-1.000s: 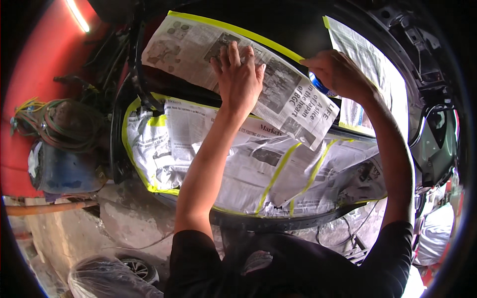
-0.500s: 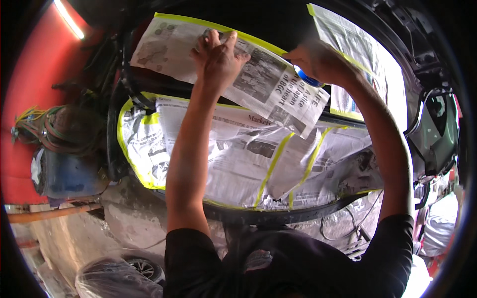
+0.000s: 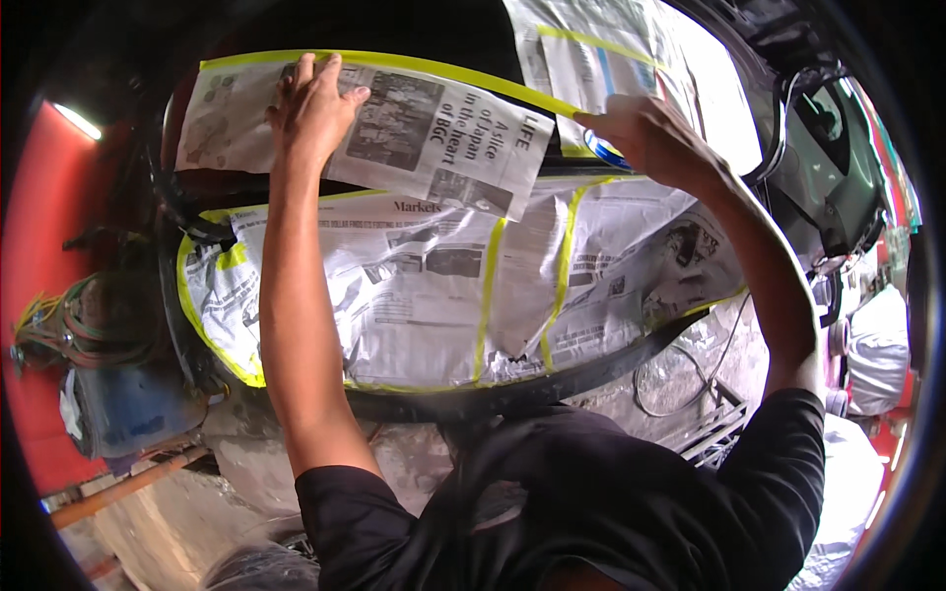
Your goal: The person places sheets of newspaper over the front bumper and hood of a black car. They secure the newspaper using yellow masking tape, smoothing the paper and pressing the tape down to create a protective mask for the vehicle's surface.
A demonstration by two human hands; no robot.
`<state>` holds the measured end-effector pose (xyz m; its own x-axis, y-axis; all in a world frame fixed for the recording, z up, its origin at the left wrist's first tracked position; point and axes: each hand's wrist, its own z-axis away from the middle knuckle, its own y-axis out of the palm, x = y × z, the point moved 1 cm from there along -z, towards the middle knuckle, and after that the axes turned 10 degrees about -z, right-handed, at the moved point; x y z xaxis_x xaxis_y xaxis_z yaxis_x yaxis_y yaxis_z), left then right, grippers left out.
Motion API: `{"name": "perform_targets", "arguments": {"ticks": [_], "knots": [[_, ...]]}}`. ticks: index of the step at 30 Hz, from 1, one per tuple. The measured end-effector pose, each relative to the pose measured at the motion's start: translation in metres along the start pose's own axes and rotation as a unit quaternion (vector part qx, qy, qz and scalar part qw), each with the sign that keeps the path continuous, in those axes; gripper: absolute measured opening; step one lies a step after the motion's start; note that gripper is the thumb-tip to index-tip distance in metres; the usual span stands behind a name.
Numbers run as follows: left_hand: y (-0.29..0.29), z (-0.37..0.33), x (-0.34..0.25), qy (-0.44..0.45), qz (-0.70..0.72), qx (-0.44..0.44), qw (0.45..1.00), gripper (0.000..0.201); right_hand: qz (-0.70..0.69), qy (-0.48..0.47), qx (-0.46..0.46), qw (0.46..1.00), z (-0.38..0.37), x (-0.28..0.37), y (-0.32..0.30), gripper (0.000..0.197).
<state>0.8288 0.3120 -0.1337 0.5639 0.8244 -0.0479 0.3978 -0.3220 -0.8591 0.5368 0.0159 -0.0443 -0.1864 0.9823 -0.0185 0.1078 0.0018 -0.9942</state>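
My left hand (image 3: 315,113) lies with spread fingers on a newspaper sheet (image 3: 394,128), its fingertips at the yellow masking tape (image 3: 424,67) along the sheet's far edge. That tape runs on past the sheet's right edge to a roll of masking tape (image 3: 604,150) with a blue core. My right hand (image 3: 650,138) grips the roll, which it partly covers. The near right corner of the sheet overlaps a larger newspaper covering (image 3: 414,276), which is taped over a dark vehicle panel with yellow strips.
More taped paper (image 3: 621,59) covers the far right. A dark car part (image 3: 828,187) stands at the right. Coiled hoses (image 3: 94,320) hang above a blue container (image 3: 138,409) on the left. A cable (image 3: 680,394) loops below the panel's edge.
My right hand has drawn the roll rightward, beyond the sheet's edge, and a longer strip of tape shows. My left hand stays on the sheet. The whole view has shifted.
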Motion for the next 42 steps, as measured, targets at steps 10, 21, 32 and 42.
{"name": "perform_targets", "arguments": {"ticks": [10,21,32,42], "knots": [[-0.017,0.033,-0.058,0.035,-0.034,-0.029,0.998,0.045,-0.005,0.014,0.061,0.998,-0.015,-0.003,0.019,0.030],[0.001,0.070,-0.143,0.135,0.016,-0.113,0.984,0.045,-0.066,0.044,0.055,0.995,-0.014,0.000,0.016,0.020],[-0.014,0.096,-0.204,0.220,-0.031,-0.093,0.971,0.047,-0.021,0.010,0.023,0.999,-0.011,-0.002,0.025,0.016],[-0.010,0.103,-0.209,0.213,0.042,-0.103,0.971,0.045,0.157,-0.191,-0.032,0.968,0.020,-0.071,-0.010,0.011]]}}
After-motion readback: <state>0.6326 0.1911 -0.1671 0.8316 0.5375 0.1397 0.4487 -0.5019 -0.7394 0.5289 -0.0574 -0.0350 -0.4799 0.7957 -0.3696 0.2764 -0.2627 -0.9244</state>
